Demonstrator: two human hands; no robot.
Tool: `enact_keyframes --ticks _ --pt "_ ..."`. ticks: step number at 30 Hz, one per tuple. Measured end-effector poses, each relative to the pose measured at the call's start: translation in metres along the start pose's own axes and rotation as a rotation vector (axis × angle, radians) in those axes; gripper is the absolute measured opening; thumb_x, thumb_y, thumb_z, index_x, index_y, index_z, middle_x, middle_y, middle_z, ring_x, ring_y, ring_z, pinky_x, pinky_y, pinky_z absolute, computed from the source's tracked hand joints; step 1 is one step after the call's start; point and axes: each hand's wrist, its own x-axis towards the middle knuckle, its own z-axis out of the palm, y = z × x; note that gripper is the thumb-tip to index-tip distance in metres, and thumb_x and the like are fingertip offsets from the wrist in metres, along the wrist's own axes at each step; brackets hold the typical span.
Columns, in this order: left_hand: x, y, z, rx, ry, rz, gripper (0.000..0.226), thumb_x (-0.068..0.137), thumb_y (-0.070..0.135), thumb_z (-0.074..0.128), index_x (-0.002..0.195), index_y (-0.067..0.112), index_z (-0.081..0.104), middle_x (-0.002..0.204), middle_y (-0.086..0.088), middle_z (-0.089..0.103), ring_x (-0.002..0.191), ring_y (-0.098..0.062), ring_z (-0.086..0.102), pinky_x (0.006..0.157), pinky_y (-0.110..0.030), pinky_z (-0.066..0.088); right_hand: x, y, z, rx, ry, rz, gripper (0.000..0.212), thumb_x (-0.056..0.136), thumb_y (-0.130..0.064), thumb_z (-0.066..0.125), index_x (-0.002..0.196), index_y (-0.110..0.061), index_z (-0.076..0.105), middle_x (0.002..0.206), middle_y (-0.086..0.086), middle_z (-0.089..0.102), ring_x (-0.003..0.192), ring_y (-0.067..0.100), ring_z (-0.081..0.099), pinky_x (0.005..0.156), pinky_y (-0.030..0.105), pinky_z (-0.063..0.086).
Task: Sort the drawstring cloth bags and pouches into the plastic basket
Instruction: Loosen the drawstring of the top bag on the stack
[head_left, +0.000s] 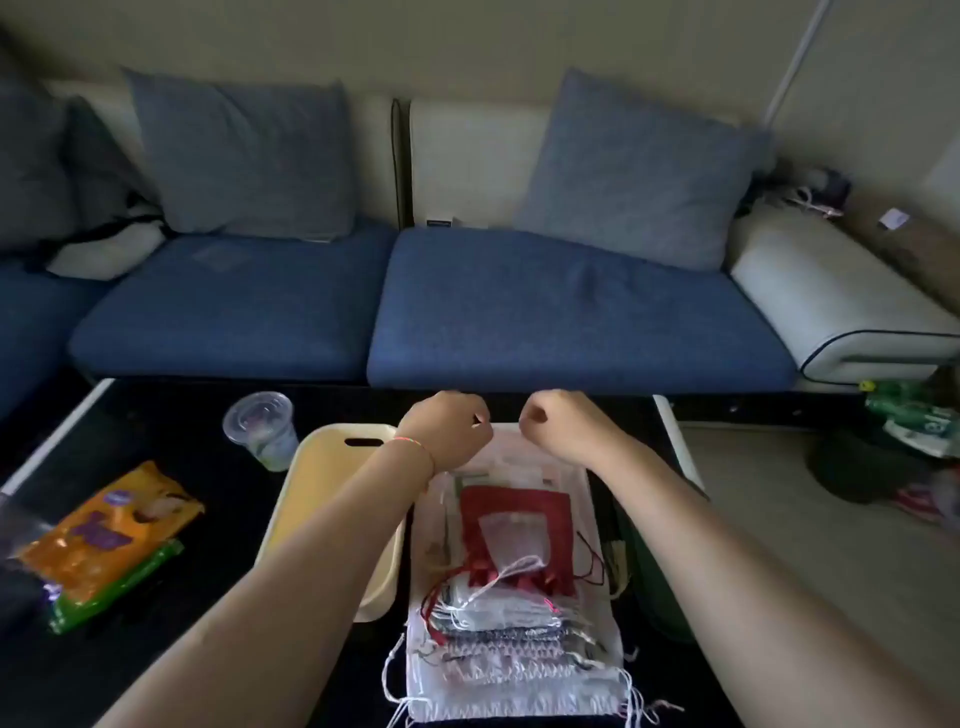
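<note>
A stack of drawstring cloth bags (511, 654) lies on the black table in front of me, white and striped ones fanned out toward me. A dark red pouch (470, 519) with a clear window sits on top. Its strings trail over the pile. The cream plastic basket (322, 467) stands just left of the stack, partly under my left forearm. My left hand (447, 431) and my right hand (563, 426) are both curled into fists at the far edge of the stack. They seem to grip the far edge of a large white bag (506, 452).
A lidded clear plastic cup (262, 426) stands left of the basket. An orange snack packet (109, 530) lies on a green one at the table's left. A dark green container (654, 571) is right of the stack. A blue sofa (519, 312) runs behind the table. Clutter lies on the floor at right.
</note>
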Motion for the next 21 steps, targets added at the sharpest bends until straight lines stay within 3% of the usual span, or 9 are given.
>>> enact_keyframes --ticks 3,6,9,11,14,16,18,21 --pt "0.020 -0.027 0.078 0.071 -0.036 0.047 0.021 0.090 0.033 0.046 0.095 0.027 0.066 0.102 0.001 0.064 0.093 -0.022 0.060 0.083 -0.036 0.051 0.023 0.035 0.074 -0.069 -0.137 0.020 0.026 0.089 -0.033 0.058 0.066 -0.023 0.053 0.071 -0.003 0.059 0.067 0.017 0.058 0.060 0.029 0.044" --pt "0.033 -0.038 0.129 0.237 -0.079 0.089 0.031 0.086 0.037 0.036 0.091 0.028 0.065 0.099 0.002 0.065 0.091 -0.024 0.062 0.083 -0.041 0.052 0.040 0.058 0.124 -0.115 -0.236 0.062 0.024 0.091 -0.035 0.055 0.073 -0.019 0.060 0.071 -0.001 0.065 0.063 0.015 0.059 0.062 0.026 0.045" --pt "0.041 -0.041 0.157 0.259 -0.027 0.116 0.036 0.093 0.038 0.037 0.098 0.021 0.068 0.106 -0.002 0.067 0.100 -0.025 0.061 0.090 -0.039 0.049 0.048 0.072 0.150 -0.234 -0.156 0.121 0.030 0.094 -0.043 0.049 0.087 -0.021 0.067 0.084 -0.001 0.068 0.073 0.017 0.057 0.072 0.030 0.045" --pt "0.035 -0.043 0.177 0.220 -0.028 0.121 0.034 0.096 0.035 0.041 0.106 0.018 0.068 0.112 -0.005 0.066 0.105 -0.026 0.060 0.089 -0.035 0.048 0.043 0.081 0.166 -0.273 -0.111 0.173 0.042 0.094 -0.055 0.046 0.104 -0.020 0.067 0.094 0.000 0.066 0.082 0.017 0.058 0.067 0.030 0.041" --pt "0.025 -0.050 0.196 0.132 -0.054 0.125 0.030 0.093 0.034 0.044 0.106 0.020 0.067 0.114 -0.006 0.066 0.102 -0.028 0.060 0.089 -0.036 0.049 0.031 0.092 0.177 -0.225 -0.168 0.300 0.070 0.091 -0.063 0.040 0.143 -0.017 0.040 0.131 0.007 0.057 0.112 0.027 0.057 0.076 0.034 0.039" --pt "0.021 -0.051 0.199 0.081 -0.080 0.108 0.030 0.091 0.032 0.046 0.109 0.020 0.068 0.115 -0.008 0.067 0.103 -0.029 0.061 0.089 -0.036 0.050 0.027 0.093 0.177 -0.088 -0.194 0.341 0.083 0.089 -0.061 0.045 0.153 -0.014 0.022 0.139 0.010 0.051 0.113 0.029 0.056 0.078 0.035 0.042" --pt "0.015 -0.048 0.196 0.064 -0.069 0.097 0.030 0.091 0.032 0.048 0.109 0.019 0.067 0.115 -0.009 0.066 0.103 -0.030 0.060 0.088 -0.035 0.049 0.026 0.092 0.172 0.052 -0.191 0.325 0.092 0.087 -0.051 0.054 0.156 -0.012 0.007 0.134 0.010 0.051 0.101 0.024 0.055 0.070 0.031 0.043" --pt "0.006 -0.042 0.189 0.011 -0.044 0.064 0.029 0.093 0.032 0.048 0.112 0.017 0.064 0.119 -0.009 0.064 0.107 -0.030 0.058 0.087 -0.033 0.046 0.021 0.096 0.167 0.236 -0.096 0.316 0.081 0.086 -0.034 0.062 0.152 -0.016 0.019 0.121 0.004 0.051 0.090 0.017 0.053 0.064 0.028 0.041"
